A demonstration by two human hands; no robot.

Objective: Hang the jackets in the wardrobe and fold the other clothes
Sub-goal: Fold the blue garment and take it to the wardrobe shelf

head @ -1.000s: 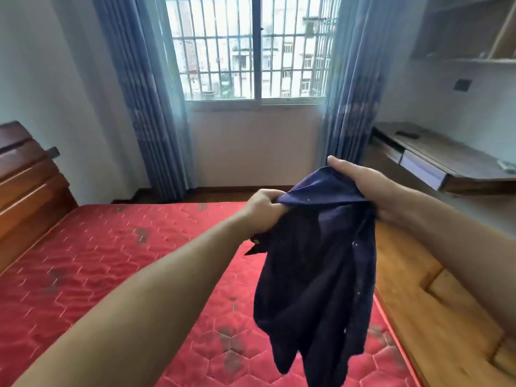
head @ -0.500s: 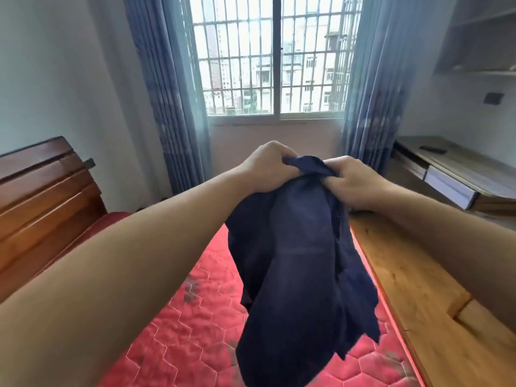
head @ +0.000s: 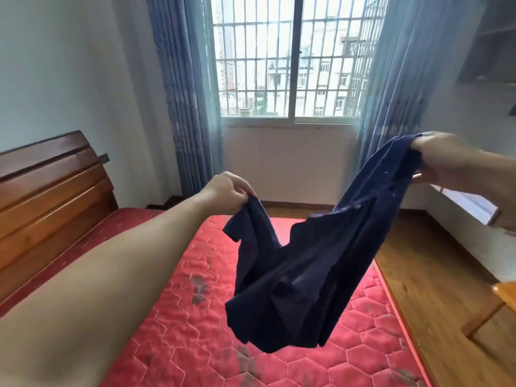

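Observation:
A dark navy garment [head: 301, 277] hangs in the air above the red quilted mattress [head: 173, 325]. My left hand [head: 227, 192] grips one edge of it at the centre of the view. My right hand [head: 444, 160] grips the other edge, higher and far to the right. The cloth sags in a deep fold between the two hands, and its lower end dangles just over the mattress. What kind of garment it is cannot be told.
A wooden headboard [head: 53, 191] stands at the left. Beyond the bed are a barred window [head: 293, 57] and blue curtains [head: 184, 93]. A wooden bed frame [head: 435, 297] runs along the right, with a desk [head: 469, 205] behind my right forearm.
My hands, held close together on the bunched garment half a second ago, have pulled apart. The right hand went right and up, and the cloth has spread between them.

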